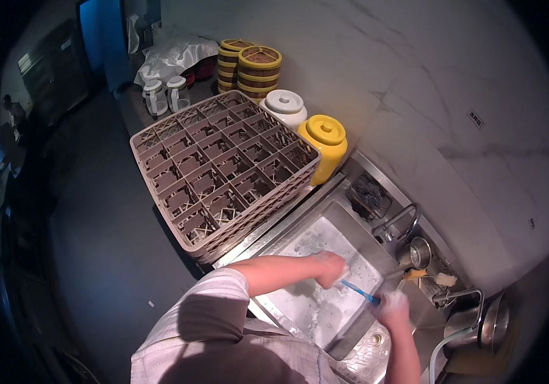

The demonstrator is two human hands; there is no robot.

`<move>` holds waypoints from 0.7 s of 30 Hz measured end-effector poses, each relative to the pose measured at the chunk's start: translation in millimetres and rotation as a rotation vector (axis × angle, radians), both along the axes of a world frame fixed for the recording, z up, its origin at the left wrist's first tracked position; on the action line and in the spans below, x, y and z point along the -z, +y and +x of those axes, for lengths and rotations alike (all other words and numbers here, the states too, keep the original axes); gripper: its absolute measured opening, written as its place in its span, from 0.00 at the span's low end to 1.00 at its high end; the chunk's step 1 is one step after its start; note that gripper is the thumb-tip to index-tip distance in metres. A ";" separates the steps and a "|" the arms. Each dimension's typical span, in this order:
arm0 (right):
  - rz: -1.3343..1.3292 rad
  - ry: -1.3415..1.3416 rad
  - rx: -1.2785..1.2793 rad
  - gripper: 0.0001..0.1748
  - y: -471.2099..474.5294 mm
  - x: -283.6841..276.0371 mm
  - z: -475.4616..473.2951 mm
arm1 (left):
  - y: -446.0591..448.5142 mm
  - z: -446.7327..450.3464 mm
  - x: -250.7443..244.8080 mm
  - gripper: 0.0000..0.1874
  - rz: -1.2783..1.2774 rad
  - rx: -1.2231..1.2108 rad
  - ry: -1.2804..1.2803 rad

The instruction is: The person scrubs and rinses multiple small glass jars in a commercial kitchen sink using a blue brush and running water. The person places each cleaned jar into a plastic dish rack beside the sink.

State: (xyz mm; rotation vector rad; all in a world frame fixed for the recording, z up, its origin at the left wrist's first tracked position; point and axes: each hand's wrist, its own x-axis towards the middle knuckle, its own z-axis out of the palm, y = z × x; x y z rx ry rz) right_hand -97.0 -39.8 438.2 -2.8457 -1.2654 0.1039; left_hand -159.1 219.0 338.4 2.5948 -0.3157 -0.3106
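Observation:
My right hand (393, 307), blurred and wet with foam, grips the dark end of a blue-handled brush (360, 290). The brush slants up and left to my left hand (330, 270), where its head is hidden. Curled fingers of that left hand close around a small pale or clear item (346, 271), mostly covered, so its kind is unclear. Both hands are over a stainless steel sink basin (346, 338) filled with white, foamy water (310, 300). My right hand is above the basin's right rim.
A brown compartmented dish rack (255, 204) stands left of the sink. Behind it are a yellow lidded jar (323, 149), a white lidded jar (284, 108), stacked steamer-like containers (259, 72) and clear pitchers (155, 98). Faucets (401, 223), a metal cup (420, 253) and steel pots (494, 324) line the right.

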 end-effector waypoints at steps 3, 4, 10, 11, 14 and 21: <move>-0.103 -0.055 -0.087 0.09 6.4 -30.2 21.0 | 3.7 -4.5 2.5 0.19 0.036 0.081 0.020; -0.099 -0.062 -0.139 0.11 -7.6 -28.6 32.5 | 4.1 -6.6 0.7 0.19 0.052 0.121 0.031; 0.175 0.079 -0.210 0.16 -72.0 -6.9 40.6 | 17.7 -19.3 -11.9 0.20 0.093 -0.023 0.034; 0.227 0.032 -0.245 0.16 -77.3 -3.2 40.6 | 18.9 -17.7 -12.0 0.22 0.097 -0.046 0.048; 0.313 0.309 0.009 0.16 -87.7 -13.7 27.0 | 27.4 -14.8 -9.4 0.25 0.129 -0.093 0.085; 0.231 0.355 0.083 0.20 -67.4 0.7 30.9 | 19.6 -8.7 14.2 0.34 -0.078 -0.007 -0.014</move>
